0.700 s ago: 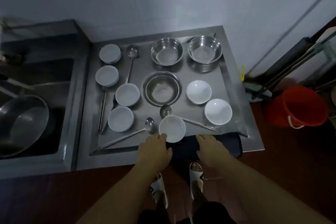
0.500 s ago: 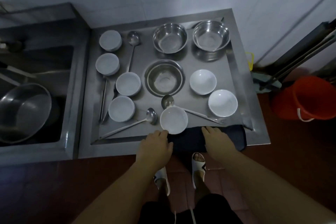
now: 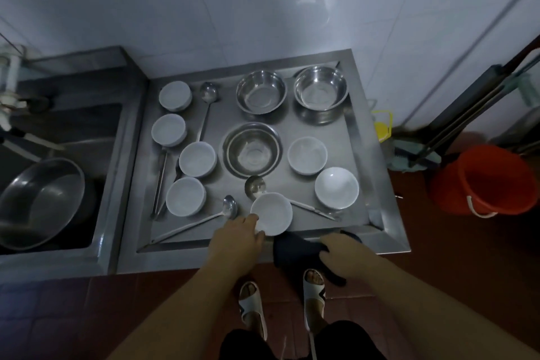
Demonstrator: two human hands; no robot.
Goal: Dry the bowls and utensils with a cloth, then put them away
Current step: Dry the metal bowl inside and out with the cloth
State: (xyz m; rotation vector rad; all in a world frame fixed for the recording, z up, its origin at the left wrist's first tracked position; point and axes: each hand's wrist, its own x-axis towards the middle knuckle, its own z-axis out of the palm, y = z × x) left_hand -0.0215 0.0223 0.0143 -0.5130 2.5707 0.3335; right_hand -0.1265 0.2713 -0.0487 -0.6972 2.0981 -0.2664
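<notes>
Steel surface [image 3: 359, 131] in front of me, a shallow tray with a raised rim, crowded with bowls and ladles. My left hand [image 3: 238, 238] pinches the near rim of a white bowl [image 3: 271, 213] at the front edge, thumb on the rim, fingers curled beneath. That bowl sits tilted over the handle of a ladle [image 3: 255, 187] whose scoop lies just behind it. My right hand [image 3: 343, 254] grips a dark cloth [image 3: 295, 251], bunched and hanging over the front lip of the surface, beside the bowl.

Two more white bowls stand to the right, one near the front [image 3: 336, 187] and one behind it [image 3: 307, 155]. On the left, four white bowls lie in a staggered column: the farthest [image 3: 175, 95], the next [image 3: 169, 129], a third [image 3: 197, 159] and the nearest [image 3: 185, 196]. I cannot tell for sure which of these are upside down. Three steel bowls stand open side up: one in the middle [image 3: 252, 149] and two at the back, left [image 3: 261, 91] and right [image 3: 320, 88]. A long ladle [image 3: 208, 93] lies between the left column and the back bowls, and another [image 3: 229, 207] lies diagonally along the front, its scoop just left of the bowl I hold.

To the left is a sink [image 3: 122, 155] with a large steel basin [image 3: 41, 202] in it. A red bucket [image 3: 482, 178] stands on the floor to the right.
</notes>
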